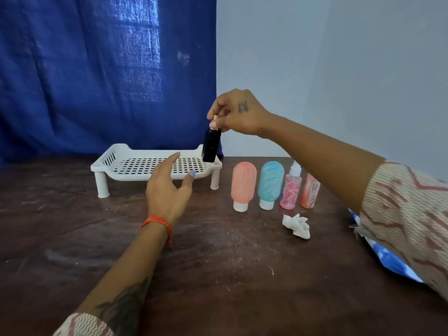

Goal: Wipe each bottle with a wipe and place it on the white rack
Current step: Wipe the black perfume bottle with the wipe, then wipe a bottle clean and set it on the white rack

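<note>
Here, no brand or wording can be read on any container; the black bottle (211, 147) shows only faint, illegible marks on its dark face, and the pink spray bottle (291, 190) carries a small blue patch at its lower left edge too small to make out. The right hand (238, 112) pinches the black bottle by its pale cap, fingertips curled round the top, so the bottle hangs below the grip, slightly tilted, its base over the right end of the white rack (145, 166). Whether the base touches the perforated deck cannot be told. The left hand (167, 187) is spread with relaxed fingers and holds nothing, in front of the rack's near rim; an orange thread band (157, 223) circles its wrist.

To the right of the rack, four containers stand in a row on the dark brown table (97, 238): a coral tube (243, 187) and a teal tube (270, 184), both resting on their white caps, then the pink spray bottle and an orange bottle (310, 194) just beside it. A crumpled white wipe (297, 225) lies on the table in front of the row, apart from both hands. A blue curtain (97, 69) hangs behind the rack.
</note>
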### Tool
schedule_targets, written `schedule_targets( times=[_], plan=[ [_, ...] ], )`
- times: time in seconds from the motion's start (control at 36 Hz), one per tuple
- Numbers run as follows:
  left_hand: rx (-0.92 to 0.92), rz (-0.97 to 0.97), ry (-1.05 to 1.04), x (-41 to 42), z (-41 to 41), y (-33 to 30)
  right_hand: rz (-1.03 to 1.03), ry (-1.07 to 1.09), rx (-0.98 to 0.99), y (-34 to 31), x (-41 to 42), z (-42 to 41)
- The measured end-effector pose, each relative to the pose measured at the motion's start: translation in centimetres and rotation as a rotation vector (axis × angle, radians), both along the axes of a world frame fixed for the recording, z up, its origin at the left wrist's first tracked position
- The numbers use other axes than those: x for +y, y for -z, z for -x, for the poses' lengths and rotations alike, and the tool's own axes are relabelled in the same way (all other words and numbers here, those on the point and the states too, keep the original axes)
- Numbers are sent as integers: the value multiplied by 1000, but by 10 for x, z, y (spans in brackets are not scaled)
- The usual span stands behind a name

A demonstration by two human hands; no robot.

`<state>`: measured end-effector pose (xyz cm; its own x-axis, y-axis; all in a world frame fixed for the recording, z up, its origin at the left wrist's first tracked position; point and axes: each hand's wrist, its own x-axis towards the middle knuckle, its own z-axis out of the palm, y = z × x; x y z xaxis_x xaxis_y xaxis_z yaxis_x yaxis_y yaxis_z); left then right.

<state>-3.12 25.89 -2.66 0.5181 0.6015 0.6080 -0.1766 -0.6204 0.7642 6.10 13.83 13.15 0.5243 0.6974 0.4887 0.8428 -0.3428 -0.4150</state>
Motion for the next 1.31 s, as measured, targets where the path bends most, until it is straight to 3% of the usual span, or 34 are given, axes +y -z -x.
schedule_targets(
  times=[0.36,0.89,1.11,1.31],
  plan=[
    [7,75,-2,0,-9,8,155,94,-50,33,60,-62],
    [9,66,22,-7,-7,4,235,131,-25,52,55,-76],
    [18,-47,39,-18,-2,-8,164,145,-41,28,12,-71],
    [-50,-267,113,-43,6,-18,144,216,-70,9,-70,-65]
  ],
)
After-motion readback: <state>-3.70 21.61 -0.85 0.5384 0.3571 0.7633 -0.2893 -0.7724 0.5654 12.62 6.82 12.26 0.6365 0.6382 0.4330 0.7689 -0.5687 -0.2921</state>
